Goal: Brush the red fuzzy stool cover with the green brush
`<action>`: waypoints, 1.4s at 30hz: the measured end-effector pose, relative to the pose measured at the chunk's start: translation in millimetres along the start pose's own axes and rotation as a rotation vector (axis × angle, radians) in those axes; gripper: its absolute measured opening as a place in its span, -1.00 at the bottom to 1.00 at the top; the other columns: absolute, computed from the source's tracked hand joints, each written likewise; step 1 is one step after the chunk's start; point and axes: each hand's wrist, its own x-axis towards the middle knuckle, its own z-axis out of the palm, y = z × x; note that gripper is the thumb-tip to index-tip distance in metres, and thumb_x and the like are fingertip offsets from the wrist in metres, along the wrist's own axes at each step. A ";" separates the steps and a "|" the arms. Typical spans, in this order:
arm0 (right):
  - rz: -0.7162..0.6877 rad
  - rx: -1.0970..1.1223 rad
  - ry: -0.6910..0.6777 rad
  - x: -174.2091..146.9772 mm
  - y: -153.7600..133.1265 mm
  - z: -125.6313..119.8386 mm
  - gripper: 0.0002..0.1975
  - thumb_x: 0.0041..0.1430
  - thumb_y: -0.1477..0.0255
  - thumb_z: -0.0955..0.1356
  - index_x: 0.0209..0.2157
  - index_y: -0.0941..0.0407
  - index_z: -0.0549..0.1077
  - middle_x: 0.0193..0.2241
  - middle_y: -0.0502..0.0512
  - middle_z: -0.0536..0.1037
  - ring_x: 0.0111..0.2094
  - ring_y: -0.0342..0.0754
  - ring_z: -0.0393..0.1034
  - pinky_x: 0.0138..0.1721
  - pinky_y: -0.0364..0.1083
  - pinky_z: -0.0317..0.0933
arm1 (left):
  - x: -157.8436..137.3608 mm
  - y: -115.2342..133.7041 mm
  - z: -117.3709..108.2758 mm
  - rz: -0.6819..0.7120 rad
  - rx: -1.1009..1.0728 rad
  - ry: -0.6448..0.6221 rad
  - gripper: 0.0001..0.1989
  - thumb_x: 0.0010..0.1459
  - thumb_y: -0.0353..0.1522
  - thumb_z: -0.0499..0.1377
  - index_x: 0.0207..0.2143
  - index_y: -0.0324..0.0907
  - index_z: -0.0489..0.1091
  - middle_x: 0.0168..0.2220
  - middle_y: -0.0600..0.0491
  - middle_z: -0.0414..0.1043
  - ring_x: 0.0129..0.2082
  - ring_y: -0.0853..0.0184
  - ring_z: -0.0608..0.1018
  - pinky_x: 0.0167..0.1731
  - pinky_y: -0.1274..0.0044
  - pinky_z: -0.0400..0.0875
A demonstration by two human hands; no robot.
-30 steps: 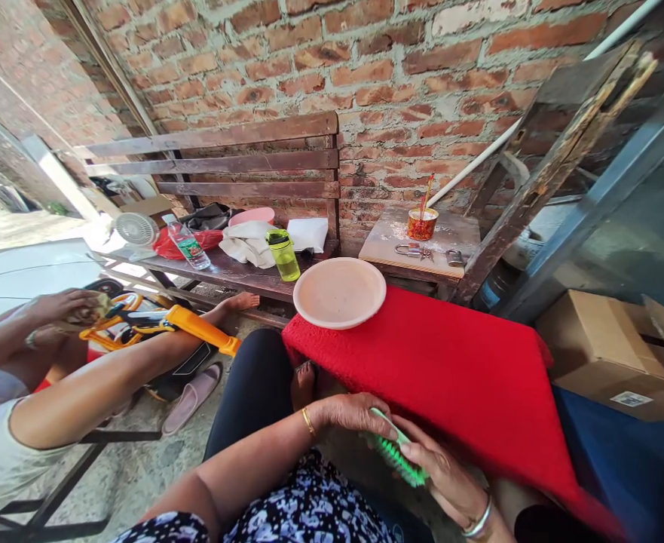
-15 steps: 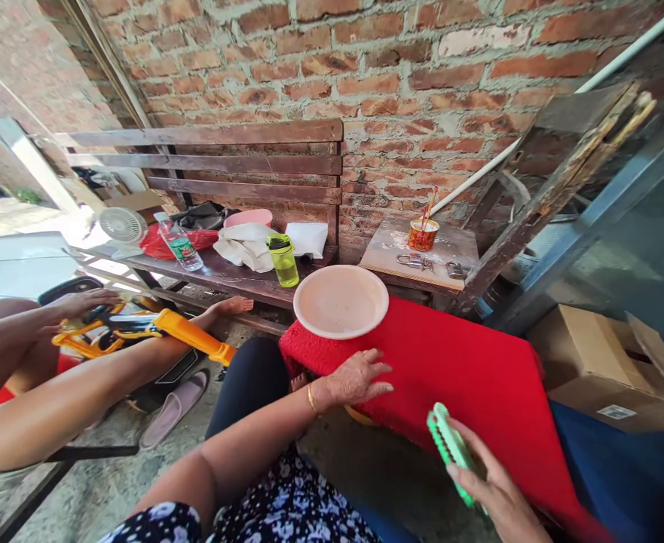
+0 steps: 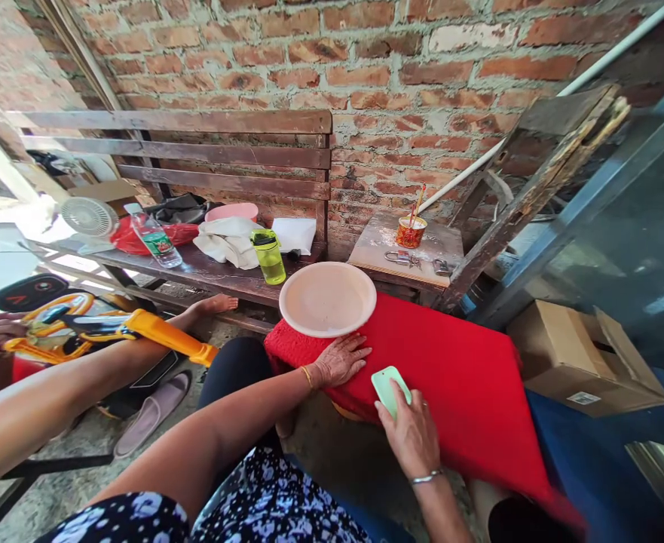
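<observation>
A red cloth [image 3: 461, 377] covers the low table in front of me. My left hand [image 3: 340, 360] lies flat on its near left part, fingers spread, just below a pale pink basin [image 3: 328, 332]. My right hand [image 3: 414, 434] grips a light green scrubbing brush [image 3: 389, 386] over the cloth, back side up. The bristles are underneath and hidden. The basin stands at the cloth's far left end; I cannot make out water in it.
A wooden bench [image 3: 224, 283] behind holds a yellow-green bottle [image 3: 269, 260], a water bottle [image 3: 159, 241], white cloth [image 3: 230, 241] and a fan [image 3: 87, 217]. Padlocks [image 3: 400, 258] lie on a small table. A cardboard box [image 3: 569, 362] stands right. Another person's leg [image 3: 99, 377] is at left.
My left hand has come down from above onto the cloth. My right hand has swung the brush inward to the left and turned its bristles downward. The view has shifted slightly.
</observation>
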 end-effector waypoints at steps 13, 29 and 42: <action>0.289 -0.027 0.093 -19.1 84.3 -16.0 -0.39 0.32 0.02 0.20 0.20 0.13 0.39 -0.30 0.23 0.45 -0.26 0.14 0.42 -0.23 0.01 0.29 | 0.9 0.3 -3.3 0.005 0.018 -0.020 -0.55 0.40 -0.20 0.00 0.25 -0.13 0.34 0.31 -0.10 0.24 0.34 0.09 0.24 0.33 0.22 0.09; 0.568 -0.054 0.165 -27.0 163.8 -8.9 -0.40 0.28 0.08 0.19 0.13 0.19 0.44 -0.31 0.29 0.47 -0.18 0.23 0.40 -0.14 0.13 0.30 | 2.0 1.0 -2.3 -0.003 0.019 0.002 -0.57 0.39 -0.23 0.03 0.23 -0.11 0.36 0.29 -0.09 0.27 0.32 0.11 0.27 0.33 0.23 0.12; 0.192 0.240 0.139 -5.7 102.7 7.7 -0.62 0.13 0.26 0.31 -0.06 0.08 0.55 -0.21 0.18 0.51 -0.19 0.06 0.41 -0.05 0.01 0.30 | 1.2 2.4 -3.8 -0.015 -0.010 0.026 -0.59 0.38 -0.24 0.05 0.21 -0.08 0.38 0.29 -0.06 0.29 0.32 0.14 0.28 0.34 0.25 0.12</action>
